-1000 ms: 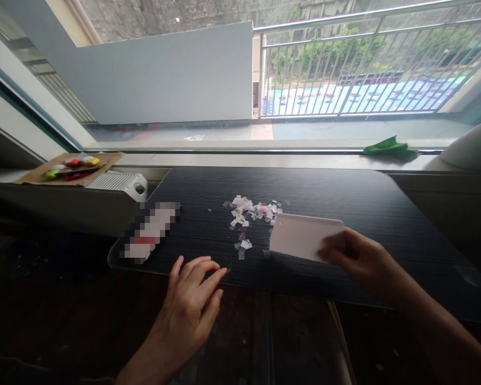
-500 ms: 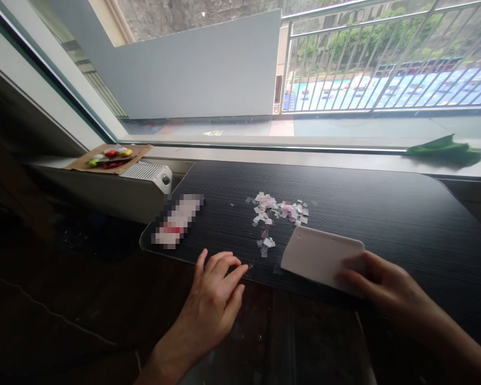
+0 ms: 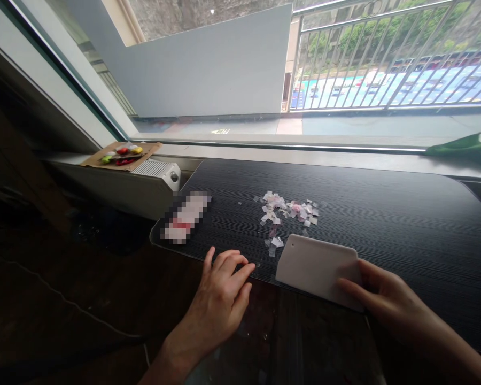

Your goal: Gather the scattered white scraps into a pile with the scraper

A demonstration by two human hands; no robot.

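Apparently a scraping step is in hand: the left hand (image 3: pixel 223 289), seemingly empty, holds its fingers loosely apart; the right hand (image 3: pixel 390 291) has its fingers clamped on a pale scraper (image 3: pixel 315 264) at the near edge of the worktop (image 3: pixel 385 214). Beyond lie paper-like scraps (image 3: pixel 274 201); the next stroke likely calls for a steady edge.

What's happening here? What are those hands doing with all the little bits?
A person's right hand grips a flat white piece at the near edge of the black table. The left hand is by that edge too, fingers loosely curled, with nothing seen in it. The little scraps, white, pinkish and clear, lie scattered mostly just beyond the white piece.
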